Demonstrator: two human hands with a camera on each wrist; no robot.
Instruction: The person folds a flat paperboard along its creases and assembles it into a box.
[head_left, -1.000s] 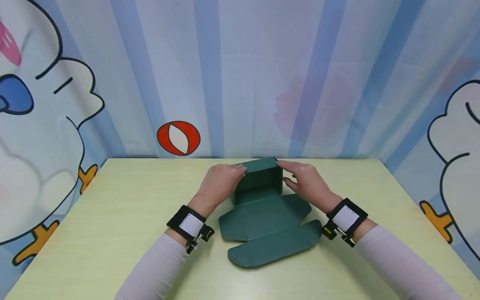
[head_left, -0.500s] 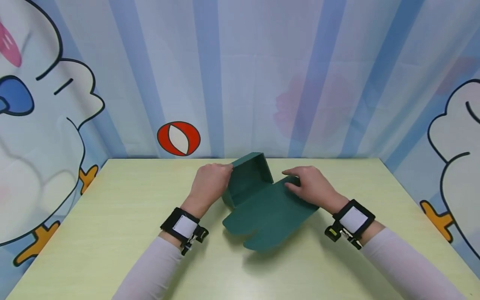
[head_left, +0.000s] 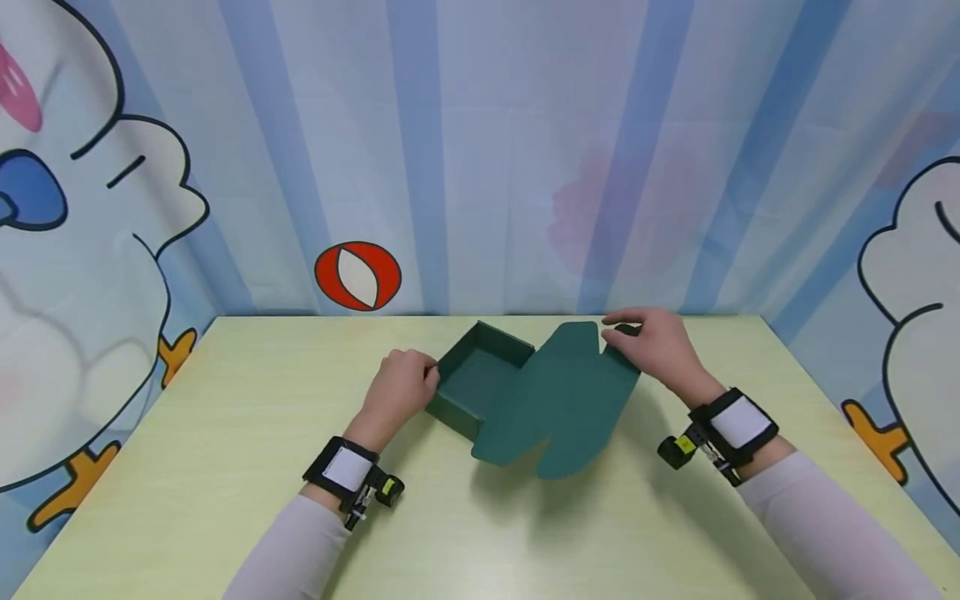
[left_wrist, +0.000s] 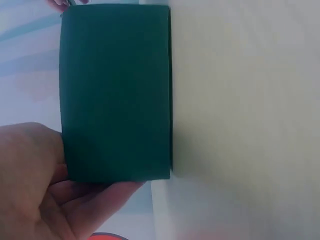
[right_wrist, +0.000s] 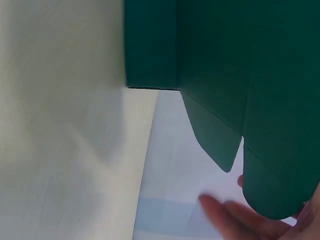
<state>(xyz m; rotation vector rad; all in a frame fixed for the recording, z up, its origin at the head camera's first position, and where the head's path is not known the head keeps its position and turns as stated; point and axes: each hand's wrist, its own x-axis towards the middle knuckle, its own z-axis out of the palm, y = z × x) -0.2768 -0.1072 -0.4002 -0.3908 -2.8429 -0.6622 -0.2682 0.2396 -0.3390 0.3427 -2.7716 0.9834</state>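
A dark green cardboard box (head_left: 480, 379) rests towards the back of the table, its tray turned at an angle and its inside showing. Its lid (head_left: 570, 392) is hinged open to the right, raised above the tabletop, with flaps spread at both sides. My left hand (head_left: 401, 383) grips the tray at its left corner. The left wrist view shows an outer wall (left_wrist: 117, 95) of the box with fingers (left_wrist: 105, 205) along one end. At the lid's far right end, my right hand (head_left: 660, 346) holds the front flap by its edge. In the right wrist view a rounded flap (right_wrist: 272, 190) partly hides that hand.
The pale wooden table (head_left: 225, 433) carries shadows under the lid and arms. A striped blue curtain (head_left: 502, 167) with printed cartoon figures and a red ball (head_left: 357, 276) stands right behind its back edge.
The box has turned, its open lid swinging from the front round to the right and lifting. My right hand has taken hold of the lid's end; my left hand has moved left and lower.
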